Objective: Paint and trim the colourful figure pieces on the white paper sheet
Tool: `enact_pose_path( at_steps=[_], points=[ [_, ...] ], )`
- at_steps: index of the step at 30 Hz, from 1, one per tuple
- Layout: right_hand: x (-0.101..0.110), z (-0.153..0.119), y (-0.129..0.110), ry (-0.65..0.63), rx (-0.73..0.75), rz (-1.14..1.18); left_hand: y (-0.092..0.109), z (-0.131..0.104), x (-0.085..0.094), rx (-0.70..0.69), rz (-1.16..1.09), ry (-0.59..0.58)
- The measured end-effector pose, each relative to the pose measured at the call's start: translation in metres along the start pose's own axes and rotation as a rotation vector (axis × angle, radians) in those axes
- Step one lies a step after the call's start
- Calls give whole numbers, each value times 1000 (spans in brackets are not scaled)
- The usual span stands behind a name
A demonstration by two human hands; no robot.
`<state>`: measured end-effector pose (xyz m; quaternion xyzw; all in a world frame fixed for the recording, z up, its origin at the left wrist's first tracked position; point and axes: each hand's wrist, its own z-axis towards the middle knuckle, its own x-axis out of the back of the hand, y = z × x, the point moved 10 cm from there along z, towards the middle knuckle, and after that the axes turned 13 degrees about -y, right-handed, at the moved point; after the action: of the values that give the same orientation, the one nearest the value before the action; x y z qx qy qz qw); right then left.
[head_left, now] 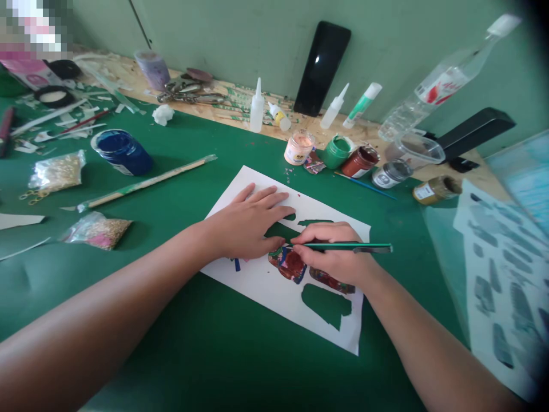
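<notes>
A white paper sheet (274, 274) lies slanted on the green tabletop, with several cut-out openings showing green through it. Painted figures in brown, blue and green (289, 264) remain on its middle part. My left hand (246, 223) presses flat on the sheet's left half, fingers spread. In a writing grip, my right hand (332, 249) pinches a slim green pen-like tool with a clip (351, 247). The tool's tip points left at the upper edge of the painted figure, close to my left thumb; my fingers hide the tip itself.
Open paint jars, among them a green jar (338, 151), line the back right. A blue paint jar (122, 151), a wrapped stick (148, 183) and small bags of beads (100, 230) lie left. Glue bottles (257, 109), a phone (322, 68) and a plastic bottle (446, 80) stand along the wall.
</notes>
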<state>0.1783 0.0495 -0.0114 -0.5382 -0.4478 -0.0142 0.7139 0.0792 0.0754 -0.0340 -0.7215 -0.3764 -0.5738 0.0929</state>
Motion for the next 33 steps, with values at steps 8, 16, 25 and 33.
enact_pose_path(
  at_steps=[8,16,25,33],
  points=[
    [-3,0,2,-19,14,31,-1,0,-1,5,-10,-5],
    [-4,2,1,-37,-4,29,-2,0,0,-5,-36,-1],
    [-6,0,4,-65,-43,17,-2,0,-1,-9,-47,5],
    [-3,1,-2,-39,-23,-7,-2,1,-1,-4,-42,-15]
  ],
)
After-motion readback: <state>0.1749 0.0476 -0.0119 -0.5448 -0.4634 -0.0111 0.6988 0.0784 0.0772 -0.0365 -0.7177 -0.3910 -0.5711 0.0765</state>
